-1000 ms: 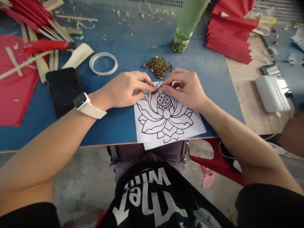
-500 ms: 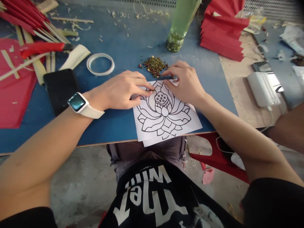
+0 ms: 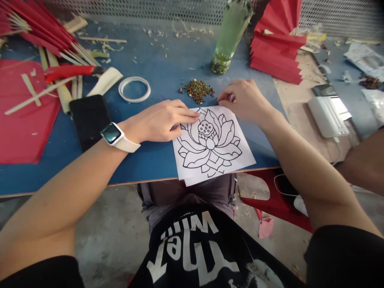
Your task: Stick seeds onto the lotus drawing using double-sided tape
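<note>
A white sheet with a black-line lotus drawing lies at the table's front edge, its lower part jutting over. My left hand rests on its upper left edge, fingers stretched out and flat. Just beyond the paper is a small heap of green and reddish-brown beans. My right hand is at the sheet's upper right corner, right of the heap, thumb and forefinger drawn together in a pinch. A tiny dark spot shows at those fingertips; what it is I cannot make out.
A roll of tape, a black phone and a red-handled knife lie to the left. Behind the beans stands a tall glass of green liquid. Folded red paper and a white power bank are on the right.
My right hand has moved right, off the drawing's upper part and away from the beans. My left hand stays on the paper, fingers straighter. The whole view has shifted slightly.
</note>
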{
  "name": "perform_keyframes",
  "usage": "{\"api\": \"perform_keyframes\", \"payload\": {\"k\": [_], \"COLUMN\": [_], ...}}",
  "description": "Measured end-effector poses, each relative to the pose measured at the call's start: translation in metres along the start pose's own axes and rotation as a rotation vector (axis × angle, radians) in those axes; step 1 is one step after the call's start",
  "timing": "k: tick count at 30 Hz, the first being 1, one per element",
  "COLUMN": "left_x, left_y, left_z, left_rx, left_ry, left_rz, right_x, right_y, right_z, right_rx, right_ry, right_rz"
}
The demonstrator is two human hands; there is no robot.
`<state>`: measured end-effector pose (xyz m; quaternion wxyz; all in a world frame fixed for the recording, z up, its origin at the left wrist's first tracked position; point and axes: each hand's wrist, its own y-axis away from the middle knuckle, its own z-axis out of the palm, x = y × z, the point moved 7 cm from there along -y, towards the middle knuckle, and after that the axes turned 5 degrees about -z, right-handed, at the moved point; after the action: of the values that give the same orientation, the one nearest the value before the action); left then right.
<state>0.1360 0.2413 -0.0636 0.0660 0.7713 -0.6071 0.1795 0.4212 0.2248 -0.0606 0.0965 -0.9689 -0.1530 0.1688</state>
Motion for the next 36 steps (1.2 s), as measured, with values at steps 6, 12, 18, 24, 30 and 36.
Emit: {"api": "perform_keyframes", "payload": {"k": [6, 12, 18, 24, 30, 36], "left_x": [-0.01, -0.015, -0.015, -0.017, -0.019, -0.017], "left_y": [-0.004, 0.0, 0.001, 0.003, 0.003, 0.003], "left_z": [-0.003, -0.012, -0.013, -0.013, -0.012, -0.012], "left_rx": [0.019, 0.066, 0.098, 0.094, 0.105, 0.087], "left_ry": [0.104, 0.193, 0.17, 0.169, 0.203, 0.206], "left_rz": [-0.068, -0.147, -0.173, -0.175, -0.19, -0.203], "right_x": [-0.03, -0.031, -0.079, -0.088, -0.085, -0.08], "right_y": [0.004, 0.003, 0.014, 0.019, 0.019, 0.023], "right_z": [-0.003, -0.002, 0.017, 0.037, 0.038, 0.027], "right_rx": [-0.132, -0.122, 0.016, 0.04, 0.089, 0.118], "right_ry": [0.079, 0.079, -0.249, -0.338, -0.362, -0.396], "right_rz": [0.101, 0.146, -0.183, -0.29, -0.257, -0.234]}}
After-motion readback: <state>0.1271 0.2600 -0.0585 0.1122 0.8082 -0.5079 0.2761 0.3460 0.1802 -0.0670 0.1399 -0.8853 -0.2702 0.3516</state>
